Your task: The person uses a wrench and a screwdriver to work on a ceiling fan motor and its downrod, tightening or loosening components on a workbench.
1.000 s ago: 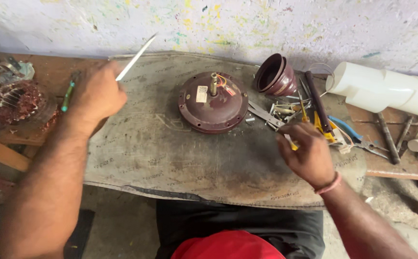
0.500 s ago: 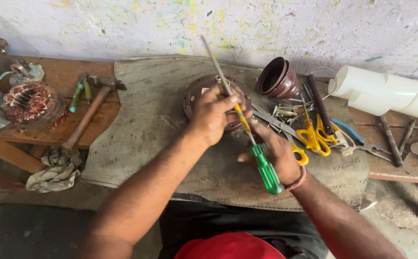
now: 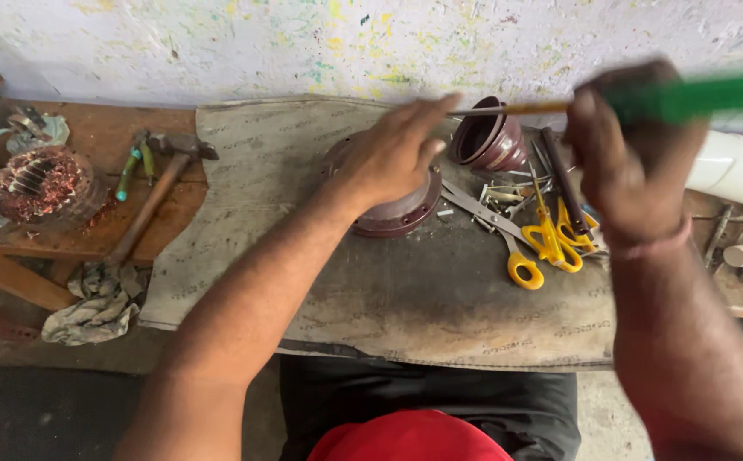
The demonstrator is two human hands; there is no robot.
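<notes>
Above the grey mat, the right hand (image 3: 623, 162) grips a green-handled screwdriver (image 3: 678, 98) held level, tip near the left hand (image 3: 393, 158), which rests open on the maroon motor housing (image 3: 397, 209). A slip could jab those fingers.

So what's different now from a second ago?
The right hand picked up the green-handled screwdriver from among the tools and swung it up, so it now lies level. The left hand came across from the left side of the bench onto the round maroon motor housing, fingertips at the screwdriver's shaft. The hammer, the yellow scissors and the maroon cup lie as before.
</notes>
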